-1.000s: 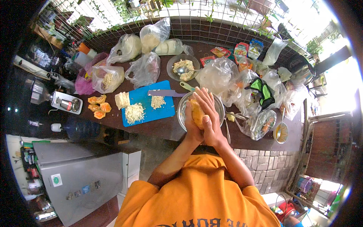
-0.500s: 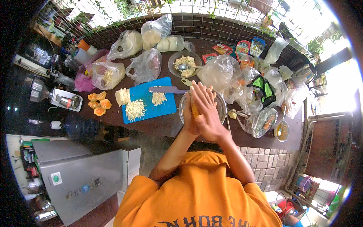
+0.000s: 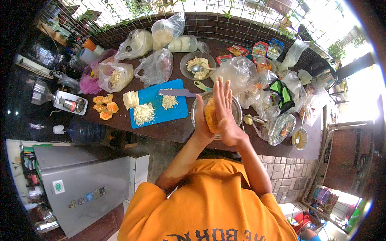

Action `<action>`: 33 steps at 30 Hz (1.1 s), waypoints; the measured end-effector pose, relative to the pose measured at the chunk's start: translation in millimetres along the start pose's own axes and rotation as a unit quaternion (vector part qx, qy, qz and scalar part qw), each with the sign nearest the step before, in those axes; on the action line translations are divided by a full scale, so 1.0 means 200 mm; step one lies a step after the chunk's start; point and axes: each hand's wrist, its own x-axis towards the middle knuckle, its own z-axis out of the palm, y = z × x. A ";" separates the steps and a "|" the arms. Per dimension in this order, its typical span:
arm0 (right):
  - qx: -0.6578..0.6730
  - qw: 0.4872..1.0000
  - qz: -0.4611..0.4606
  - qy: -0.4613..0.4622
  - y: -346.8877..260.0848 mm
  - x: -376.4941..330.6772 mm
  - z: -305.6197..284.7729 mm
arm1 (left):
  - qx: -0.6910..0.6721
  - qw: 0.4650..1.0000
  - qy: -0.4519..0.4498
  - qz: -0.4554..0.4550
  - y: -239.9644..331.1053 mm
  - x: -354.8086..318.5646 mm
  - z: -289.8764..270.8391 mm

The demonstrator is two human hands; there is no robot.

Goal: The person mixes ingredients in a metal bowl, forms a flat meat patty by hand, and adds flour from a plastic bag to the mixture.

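An orange-brown lump of food is held upright between my two palms, above a metal bowl. My left hand lies along its left side, the fingers largely hidden behind the lump. On the other side my right hand leans against it, fingers straight and pointing away from me. Just left of the hands, a knife lies across the blue cutting board. Chopped white shreds, a smaller chopped pile and a pale block sit on or beside that board.
Several orange filled pieces lie left of the board. A plate of food with a spoon stands behind the bowl. Plastic bags crowd the back; more bags and a cup are at right. A grey fridge stands lower left.
My palms have parted somewhat, and more of the orange-brown lump shows between them. The right hand has turned more edge-on. The scene has shifted slightly in the view.
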 end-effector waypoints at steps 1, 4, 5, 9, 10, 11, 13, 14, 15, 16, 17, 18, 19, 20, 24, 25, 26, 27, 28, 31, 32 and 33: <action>0.104 0.994 0.031 -0.015 0.00 0.02 -0.04 | -0.059 0.996 -0.031 -0.064 0.04 0.01 -0.04; 0.220 0.974 0.025 0.054 -0.07 0.01 -0.18 | -0.066 0.990 0.011 -0.122 0.11 -0.01 -0.01; 0.220 0.974 0.021 0.054 -0.06 0.03 -0.21 | -0.088 0.990 -0.004 -0.113 0.10 0.00 -0.05; -0.051 0.984 -0.056 0.163 -0.02 0.02 -0.11 | -0.081 0.992 -0.086 -0.048 0.02 0.01 0.06; -0.100 0.984 -0.067 0.130 0.01 0.00 -0.03 | -0.106 0.989 -0.103 -0.023 -0.01 -0.01 0.03; -0.154 0.980 -0.081 0.093 0.03 0.00 0.02 | -0.132 0.984 -0.122 -0.001 -0.05 -0.02 0.02; -0.140 0.988 -0.061 -0.003 -0.01 0.02 0.05 | -0.067 0.988 -0.139 -0.022 -0.01 -0.03 0.00; -0.084 0.994 -0.021 -0.059 -0.03 0.03 0.02 | 0.011 0.992 -0.125 0.009 -0.01 -0.02 0.01; 0.007 0.999 -0.011 -0.029 -0.02 0.04 -0.01 | -0.005 0.993 -0.110 -0.046 0.02 -0.02 -0.01; 0.096 0.995 -0.002 -0.004 -0.03 0.06 -0.04 | -0.024 0.991 -0.089 -0.097 0.07 -0.03 -0.02; 0.189 0.981 -0.015 0.036 -0.06 0.05 -0.07 | -0.059 0.989 -0.027 -0.135 0.11 -0.04 -0.02; 0.185 0.978 -0.045 0.080 -0.08 0.05 -0.13 | -0.095 0.980 0.031 -0.173 0.14 -0.04 -0.02; 0.179 0.973 -0.076 0.125 -0.12 0.06 -0.20 | -0.130 0.977 -0.083 -0.147 0.14 -0.02 -0.05; 0.129 0.975 -0.103 0.147 -0.12 0.06 -0.22 | -0.130 0.977 -0.083 -0.144 0.13 -0.02 -0.08; -0.089 0.988 -0.073 0.106 -0.10 0.01 -0.14 | -0.086 0.987 0.005 -0.133 0.04 0.00 -0.02; -0.145 0.982 -0.079 0.087 -0.09 0.03 -0.07 | -0.085 0.990 -0.016 -0.115 -0.01 -0.01 -0.01; -0.175 0.975 -0.104 0.087 -0.08 0.08 -0.03 | -0.104 0.990 -0.057 -0.082 -0.05 0.00 0.00; -0.205 0.967 -0.121 0.084 -0.09 0.10 0.00 | -0.116 0.987 -0.086 -0.072 -0.07 -0.03 0.02; -0.179 0.976 -0.105 0.069 -0.08 0.12 -0.02 | -0.119 0.985 -0.103 -0.066 -0.06 -0.01 0.03; -0.102 0.993 -0.042 0.044 -0.09 0.08 -0.01 | -0.130 0.985 -0.061 -0.095 -0.01 -0.02 0.09; 0.075 0.995 -0.022 0.063 -0.07 0.08 -0.06 | -0.160 0.978 -0.058 -0.120 0.00 -0.02 0.08; 0.257 0.964 -0.001 0.074 -0.04 0.07 -0.08 | -0.211 0.957 -0.102 -0.169 0.04 -0.02 -0.03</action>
